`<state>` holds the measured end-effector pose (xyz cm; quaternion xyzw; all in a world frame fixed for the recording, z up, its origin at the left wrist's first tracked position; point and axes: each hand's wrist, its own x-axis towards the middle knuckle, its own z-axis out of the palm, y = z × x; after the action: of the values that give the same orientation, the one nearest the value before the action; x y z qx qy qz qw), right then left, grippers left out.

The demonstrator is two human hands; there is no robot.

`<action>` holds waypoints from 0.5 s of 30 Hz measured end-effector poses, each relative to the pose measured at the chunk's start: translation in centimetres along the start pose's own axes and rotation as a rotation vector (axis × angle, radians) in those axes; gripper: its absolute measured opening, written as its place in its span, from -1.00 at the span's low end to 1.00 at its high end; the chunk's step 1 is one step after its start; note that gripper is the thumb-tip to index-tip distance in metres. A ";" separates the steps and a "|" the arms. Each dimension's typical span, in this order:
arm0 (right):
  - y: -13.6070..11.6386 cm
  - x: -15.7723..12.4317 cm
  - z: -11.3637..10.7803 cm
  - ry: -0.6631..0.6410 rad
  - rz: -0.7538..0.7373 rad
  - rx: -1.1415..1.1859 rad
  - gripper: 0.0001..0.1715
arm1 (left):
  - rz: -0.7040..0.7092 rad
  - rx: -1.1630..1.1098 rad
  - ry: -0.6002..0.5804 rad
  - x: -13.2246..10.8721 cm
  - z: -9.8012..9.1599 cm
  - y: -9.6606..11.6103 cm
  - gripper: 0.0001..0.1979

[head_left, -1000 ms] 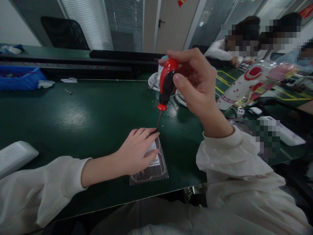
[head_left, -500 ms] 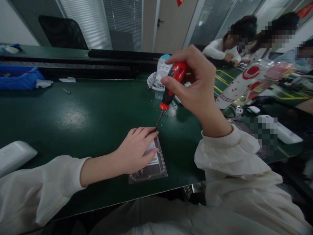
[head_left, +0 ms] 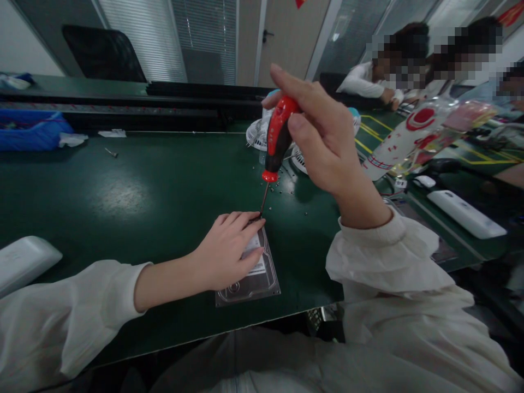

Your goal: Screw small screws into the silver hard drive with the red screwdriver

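Note:
Beneath my left hand (head_left: 229, 252) lies a hard drive (head_left: 268, 283) with a metal cover and a white label. The hand rests flat on it, fingers stretched toward its far edge and covering much of the label. My right hand (head_left: 327, 139) has hold of the red and black handle of a screwdriver (head_left: 279, 136), thumb against its side and the index finger pointing up past its top. The screwdriver leans slightly, and its tip meets the drive's far corner by my left fingertips. Several small screws (head_left: 275, 187) are scattered on the green tabletop beyond the drive.
White fan-like devices (head_left: 257, 134) stand behind the screwdriver. A plastic bottle (head_left: 405, 136) and a long white case (head_left: 466, 213) are to the right. At the left are a white object (head_left: 28, 259) and a blue-lined bin (head_left: 33, 130). People sit at the far right.
My right hand has turned about the screwdriver handle, its thumb shifting to the right and its index finger lifting. The handle stands a little more upright. My left hand and the drive keep their place.

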<state>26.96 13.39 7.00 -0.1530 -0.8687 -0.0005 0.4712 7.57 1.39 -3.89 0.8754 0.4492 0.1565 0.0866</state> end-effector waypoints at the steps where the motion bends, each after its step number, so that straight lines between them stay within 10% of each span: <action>1: -0.1 0.0 0.0 -0.005 0.029 -0.011 -0.47 | 0.002 0.000 0.000 0.0 0.0 0.0 -0.45; 15: -0.2 0.2 -0.7 0.131 0.079 -0.265 -0.45 | 0.005 0.008 -0.001 0.0 0.0 -0.1 -0.46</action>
<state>27.39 13.13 7.56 -0.2477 -0.8216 -0.1065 0.5024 7.53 1.39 -3.94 0.8768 0.4478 0.1543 0.0831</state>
